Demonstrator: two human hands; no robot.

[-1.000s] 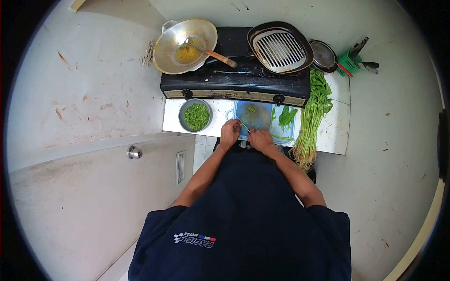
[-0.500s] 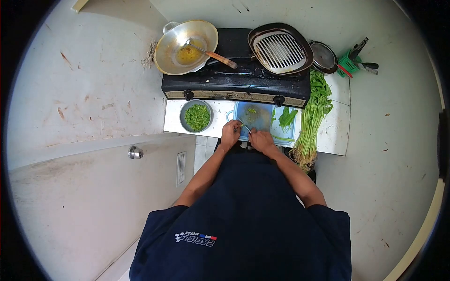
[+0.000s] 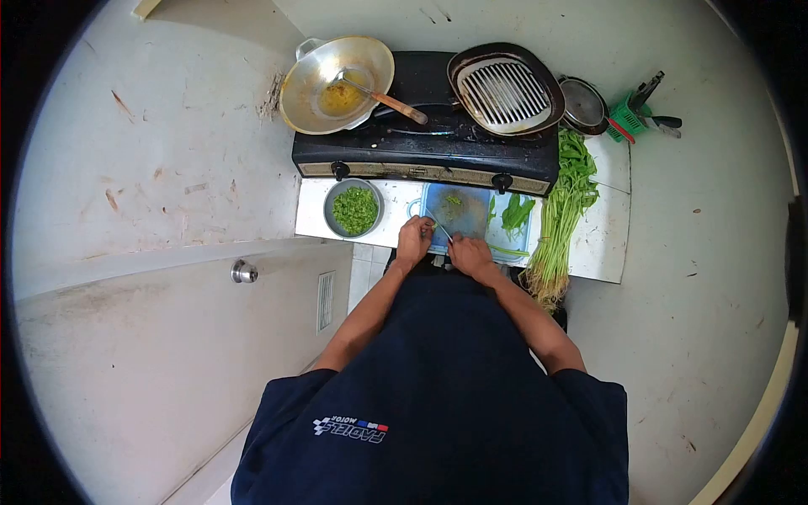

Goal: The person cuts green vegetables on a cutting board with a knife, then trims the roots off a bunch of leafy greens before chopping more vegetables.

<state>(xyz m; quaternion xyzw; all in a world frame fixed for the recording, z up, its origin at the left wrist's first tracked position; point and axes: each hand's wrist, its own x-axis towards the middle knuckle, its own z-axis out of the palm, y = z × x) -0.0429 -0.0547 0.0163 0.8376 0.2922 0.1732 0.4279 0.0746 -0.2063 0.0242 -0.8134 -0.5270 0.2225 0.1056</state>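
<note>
My left hand (image 3: pixel 413 241) is closed at the near left edge of a blue cutting board (image 3: pixel 461 220), pinching a small green vegetable piece (image 3: pixel 433 225) that its fingers mostly cover. In my right hand (image 3: pixel 471 255) is a knife (image 3: pixel 443 231), its narrow blade angled toward the left fingertips and its handle hidden in the grip. A little chopped green (image 3: pixel 454 200) lies on the board beyond the hands. Loose leaves (image 3: pixel 517 215) rest on the board's right part, and a cut stem (image 3: pixel 508 251) lies beside my right hand.
A bowl of chopped greens (image 3: pixel 354 210) stands left of the board. Behind is a black gas stove (image 3: pixel 421 156) bearing a wok (image 3: pixel 295 97) with a ladle and a grill pan (image 3: pixel 551 105). Right are a bundle of leafy stalks (image 3: pixel 562 210), a pan (image 3: pixel 582 103) and a green utensil basket (image 3: pixel 624 116).
The view has shifted very slightly. Both hands, the knife and the vegetable piece keep nearly the same position.
</note>
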